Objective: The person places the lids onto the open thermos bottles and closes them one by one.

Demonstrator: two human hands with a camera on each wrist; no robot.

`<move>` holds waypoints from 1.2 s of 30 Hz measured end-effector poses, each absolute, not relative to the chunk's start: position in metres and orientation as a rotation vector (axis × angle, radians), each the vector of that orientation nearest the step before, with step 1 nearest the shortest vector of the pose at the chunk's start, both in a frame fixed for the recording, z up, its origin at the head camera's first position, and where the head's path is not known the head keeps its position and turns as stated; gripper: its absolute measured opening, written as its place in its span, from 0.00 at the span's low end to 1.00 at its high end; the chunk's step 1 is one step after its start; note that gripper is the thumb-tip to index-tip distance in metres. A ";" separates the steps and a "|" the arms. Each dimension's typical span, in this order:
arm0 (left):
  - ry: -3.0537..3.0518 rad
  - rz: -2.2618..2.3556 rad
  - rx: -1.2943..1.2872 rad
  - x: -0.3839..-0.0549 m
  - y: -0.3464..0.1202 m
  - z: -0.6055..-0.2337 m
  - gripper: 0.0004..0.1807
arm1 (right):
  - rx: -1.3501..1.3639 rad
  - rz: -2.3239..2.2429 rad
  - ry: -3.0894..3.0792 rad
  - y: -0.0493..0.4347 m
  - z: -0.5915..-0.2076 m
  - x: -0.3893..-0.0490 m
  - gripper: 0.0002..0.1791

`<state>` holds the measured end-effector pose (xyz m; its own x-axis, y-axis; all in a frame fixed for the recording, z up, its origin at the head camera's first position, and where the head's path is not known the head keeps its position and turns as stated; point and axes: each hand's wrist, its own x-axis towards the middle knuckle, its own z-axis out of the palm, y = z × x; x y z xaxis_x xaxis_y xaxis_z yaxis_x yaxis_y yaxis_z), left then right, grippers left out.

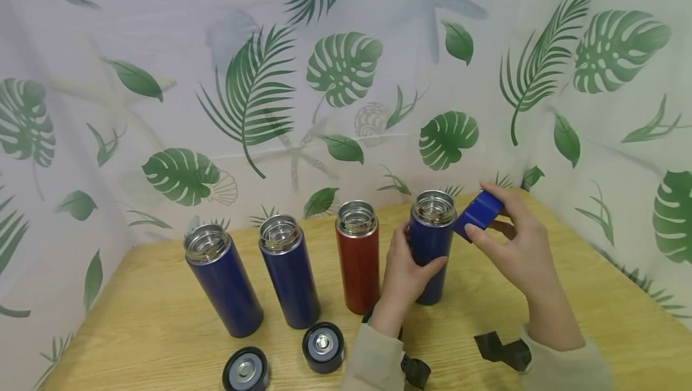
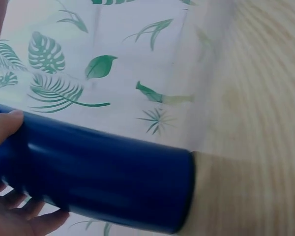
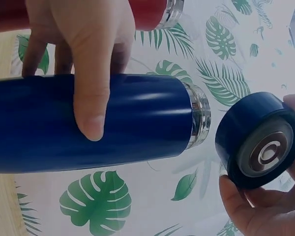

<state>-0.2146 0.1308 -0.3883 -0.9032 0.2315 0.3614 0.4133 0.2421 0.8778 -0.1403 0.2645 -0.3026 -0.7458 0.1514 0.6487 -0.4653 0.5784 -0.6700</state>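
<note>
My left hand [image 1: 401,277] grips a blue vacuum flask [image 1: 429,238] round its side. The flask stands upright on the table, its steel mouth uncovered. Beside that mouth, slightly to the right, my right hand [image 1: 521,247] pinches a blue flask lid [image 1: 479,215] by its rim, tilted and apart from the flask. In the right wrist view the lid [image 3: 259,142] turns its round underside towards the camera. The left wrist view shows the flask's lower end [image 2: 157,184] on the wood, with fingers [image 2: 46,221] and thumb on either side.
Left of the held flask stand an open red flask [image 1: 359,271] and two open blue flasks [image 1: 294,286], [image 1: 229,295]. Two lids [image 1: 323,343], [image 1: 245,370] lie underside up in front. A dark object is partly hidden behind my left wrist. A leaf-patterned cloth [image 1: 346,157] backs the wooden table [image 1: 162,301].
</note>
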 end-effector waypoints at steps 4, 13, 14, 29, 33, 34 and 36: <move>-2.414 -1.681 -0.653 -0.213 0.125 -0.384 0.42 | 0.232 1.195 -2.094 0.262 -0.302 -0.139 0.32; -2.593 -1.632 -0.708 -0.207 0.112 -0.368 0.43 | 0.317 1.311 -1.996 0.255 -0.304 -0.141 0.31; -2.613 -1.629 -0.720 -0.207 0.111 -0.366 0.43 | 0.333 1.315 -1.995 0.253 -0.304 -0.142 0.31; -2.715 -1.582 -0.984 -0.199 0.090 -0.348 0.47 | 0.421 1.264 -2.105 0.237 -0.308 -0.145 0.28; -2.721 -1.642 -0.969 -0.197 0.087 -0.346 0.45 | 0.437 1.265 -2.114 0.235 -0.308 -0.146 0.28; -2.720 -1.652 -0.967 -0.197 0.087 -0.346 0.45 | 0.442 1.261 -2.117 0.235 -0.308 -0.146 0.28; -2.715 -1.671 -0.963 -0.197 0.085 -0.346 0.44 | 0.450 1.258 -2.119 0.234 -0.308 -0.146 0.28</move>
<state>-0.1968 0.0852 -0.3461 -0.8165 0.5613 0.1349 0.3733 0.3351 0.8651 -0.1457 0.2338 -0.3083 -0.7461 0.0242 0.6654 -0.5724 0.4872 -0.6595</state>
